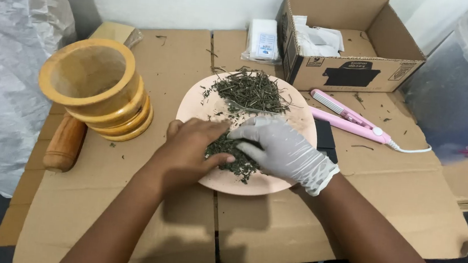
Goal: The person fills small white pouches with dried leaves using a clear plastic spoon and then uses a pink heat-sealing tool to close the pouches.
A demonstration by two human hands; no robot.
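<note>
A round pink plate (297, 120) lies on flattened cardboard and carries dried green herbs. One heap of stalky herbs (251, 91) sits at its far side, and a darker crushed pile (232, 154) sits at the near side. My bare left hand (190, 153) rests on the near pile with fingers curled, pinching some of the crushed herbs. My right hand (286, 150), in a white glove, is closed over the same pile next to it. A small clear bag edge shows under the gloved fingers, partly hidden.
A wooden mortar (99, 89) stands at the left with its pestle (65, 144) lying beside it. A pink flat iron (350, 120) lies right of the plate. An open cardboard box (352, 68) and a white packet (263, 40) sit behind. A clear plastic bin (463, 89) stands far right.
</note>
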